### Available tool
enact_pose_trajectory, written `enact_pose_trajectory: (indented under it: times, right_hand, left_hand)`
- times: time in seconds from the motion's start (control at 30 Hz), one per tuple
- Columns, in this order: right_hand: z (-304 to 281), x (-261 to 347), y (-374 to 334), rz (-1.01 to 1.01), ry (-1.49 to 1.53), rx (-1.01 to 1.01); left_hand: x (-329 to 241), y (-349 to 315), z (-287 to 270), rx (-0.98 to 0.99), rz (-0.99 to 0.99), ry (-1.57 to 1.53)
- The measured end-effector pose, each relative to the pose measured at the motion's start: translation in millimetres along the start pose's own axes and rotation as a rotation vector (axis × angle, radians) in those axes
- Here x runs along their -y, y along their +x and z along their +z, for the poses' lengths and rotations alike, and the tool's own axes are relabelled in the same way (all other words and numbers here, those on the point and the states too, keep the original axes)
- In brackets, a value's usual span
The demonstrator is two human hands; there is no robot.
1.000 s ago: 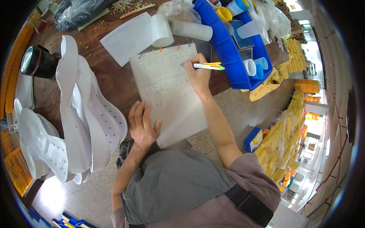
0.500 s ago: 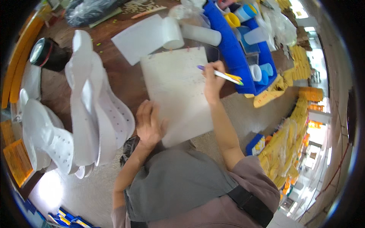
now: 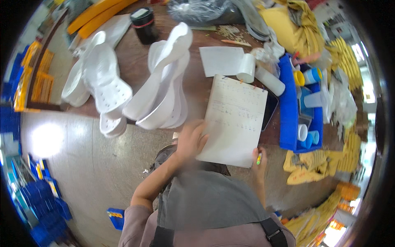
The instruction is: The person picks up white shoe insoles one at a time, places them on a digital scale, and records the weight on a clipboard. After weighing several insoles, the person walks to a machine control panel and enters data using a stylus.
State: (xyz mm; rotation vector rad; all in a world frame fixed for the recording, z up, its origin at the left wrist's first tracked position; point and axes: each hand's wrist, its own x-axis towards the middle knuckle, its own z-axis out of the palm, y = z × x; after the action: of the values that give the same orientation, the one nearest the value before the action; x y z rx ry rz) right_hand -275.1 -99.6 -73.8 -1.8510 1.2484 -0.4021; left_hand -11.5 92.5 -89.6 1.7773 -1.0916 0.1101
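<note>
An open notebook (image 3: 234, 123) with handwritten lines on its upper half lies at the table's near edge. My left hand (image 3: 191, 139) rests at its left edge, fingers apart, slightly blurred, holding nothing. My right hand (image 3: 259, 162) is at the lower right corner of the notebook, closed round a pen (image 3: 259, 159); only the pen's yellow-green end shows. A dark phone-like slab (image 3: 269, 108) sticks out from under the notebook's right side. Past the notebook's top stand a white roll (image 3: 246, 68) and a white cylinder (image 3: 270, 81), beside a white sheet (image 3: 220, 60).
White perforated shoe-shaped pieces (image 3: 164, 90) stand on the left, with more white pieces (image 3: 108, 80) beyond. A black cup-like container (image 3: 144, 26) is behind them. On the right sits a blue bin (image 3: 289, 111) with cups. Yellow sacks (image 3: 306, 164) lie past it.
My right hand has come down from the notebook's upper right to its lower right corner, still with the pen. The view has turned, so everything appears shifted; my left hand stays by the left edge.
</note>
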Motion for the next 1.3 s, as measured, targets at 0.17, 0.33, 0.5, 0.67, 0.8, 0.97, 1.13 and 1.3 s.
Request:
enact_pose_trajectory:
  times: [0.17,0.33,0.5,0.67,0.8,0.97,1.13,1.3]
  right_hand:
    - [11,22,-11,0.137,0.577,0.182]
    - [-17,61,-35,-0.019,0.565,0.172]
    - [-20,103,-64,-0.191,0.650,0.093]
    - [48,164,-74,-0.467,0.679,0.300]
    - [154,242,-116,-0.530,0.521,0.814]
    - [306,334,-249,-0.151,0.380,1.287]
    - [447,390,-359,-0.145,0.140,1.484]
    - [601,439,-432,-0.083,0.017,1.688]
  left_hand:
    - [-62,-29,-2,-0.113,-0.794,-0.266]
    - [-101,-11,-38,-0.077,-1.189,-1.066]
    - [-132,-14,-103,0.002,-0.950,-1.115]
    - [-116,-72,-216,-0.085,-0.703,-1.175]
    - [-72,-159,-323,-0.363,-0.366,-1.062]
    - [-53,-284,-449,-0.739,-0.733,-0.669]
    - [-8,-384,-555,-0.960,-0.894,-0.603]
    - [92,-461,-679,-1.201,-0.501,-0.947]
